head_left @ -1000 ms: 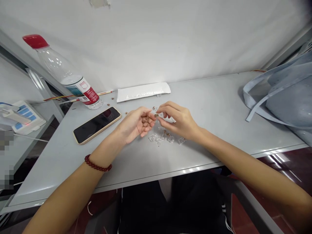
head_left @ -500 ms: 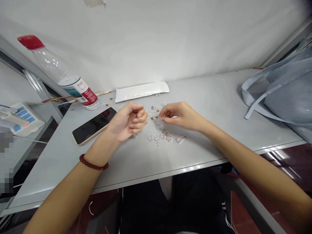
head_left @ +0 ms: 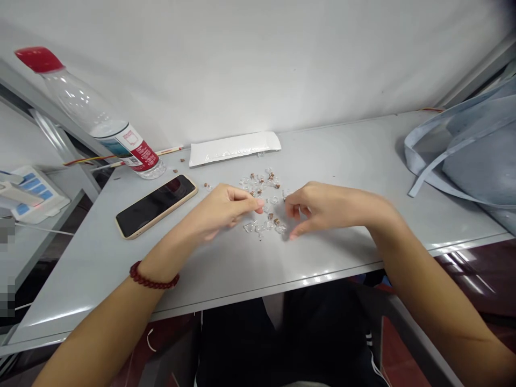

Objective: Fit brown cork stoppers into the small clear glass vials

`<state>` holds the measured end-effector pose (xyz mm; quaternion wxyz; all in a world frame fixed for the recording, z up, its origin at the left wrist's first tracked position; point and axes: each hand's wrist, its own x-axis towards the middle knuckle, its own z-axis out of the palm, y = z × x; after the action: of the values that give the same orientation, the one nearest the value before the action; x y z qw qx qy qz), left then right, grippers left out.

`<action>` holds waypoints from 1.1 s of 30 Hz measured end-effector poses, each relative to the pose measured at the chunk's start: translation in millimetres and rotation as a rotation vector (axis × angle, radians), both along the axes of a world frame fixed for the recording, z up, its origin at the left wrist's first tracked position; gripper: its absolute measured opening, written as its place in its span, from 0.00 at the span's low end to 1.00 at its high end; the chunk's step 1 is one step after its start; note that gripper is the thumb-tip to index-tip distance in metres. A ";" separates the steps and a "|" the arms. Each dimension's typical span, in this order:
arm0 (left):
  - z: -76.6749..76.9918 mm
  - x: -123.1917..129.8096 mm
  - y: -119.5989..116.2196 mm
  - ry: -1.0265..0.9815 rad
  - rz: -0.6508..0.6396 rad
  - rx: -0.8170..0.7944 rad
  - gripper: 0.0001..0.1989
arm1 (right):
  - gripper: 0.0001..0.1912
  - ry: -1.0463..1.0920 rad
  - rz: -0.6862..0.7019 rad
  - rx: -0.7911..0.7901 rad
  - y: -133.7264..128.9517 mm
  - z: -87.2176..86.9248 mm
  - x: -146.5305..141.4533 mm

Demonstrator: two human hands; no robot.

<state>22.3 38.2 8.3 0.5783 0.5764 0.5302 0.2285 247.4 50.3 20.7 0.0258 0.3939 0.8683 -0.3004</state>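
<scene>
Tiny clear glass bottles with brown cork stoppers lie scattered on the grey table in a loose cluster between my two hands. My left hand hovers at the cluster's left side, thumb and forefinger pressed together at the tips; whatever may be between them is too small to make out. Over the right edge of the cluster, my right hand reaches down with thumb and fingers apart, partly covering bottles there. One small corked bottle lies apart, behind my left hand.
A phone lies left of my left hand. Behind it stands a red-capped water bottle. A white padded pouch rests near the wall. A blue-grey bag sits at the right, and a power strip at far left.
My right hand has moved right and toward me, its pinch opening over a bottle at the cluster's right. My left hand has turned palm down, fingers reaching toward the cluster.
</scene>
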 end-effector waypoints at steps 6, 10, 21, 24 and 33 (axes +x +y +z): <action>0.0 8.4 -9.8 0.039 -0.100 0.047 0.13 | 0.05 0.083 0.131 -0.030 1.6 -11.1 4.0; -3.8 9.1 -10.8 -0.017 -0.142 -0.061 0.17 | 0.04 0.320 -0.019 -0.054 -2.3 -9.4 -0.6; -2.0 13.3 -13.1 -0.265 -0.119 -0.092 0.19 | 0.04 0.953 -0.253 -0.265 -6.7 -18.4 -22.6; 2.0 13.5 -13.0 -0.333 -0.026 -0.186 0.21 | 0.04 0.989 -0.267 -0.083 -9.2 -26.0 -26.6; -1.1 15.1 -15.8 -0.291 0.192 -0.017 0.21 | 0.08 0.763 -0.113 0.714 -12.8 -42.5 -36.4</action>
<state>37.4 22.5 7.2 0.6294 0.4790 0.4955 0.3591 211.1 37.5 -21.8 -0.4445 0.2869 0.8416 -0.1091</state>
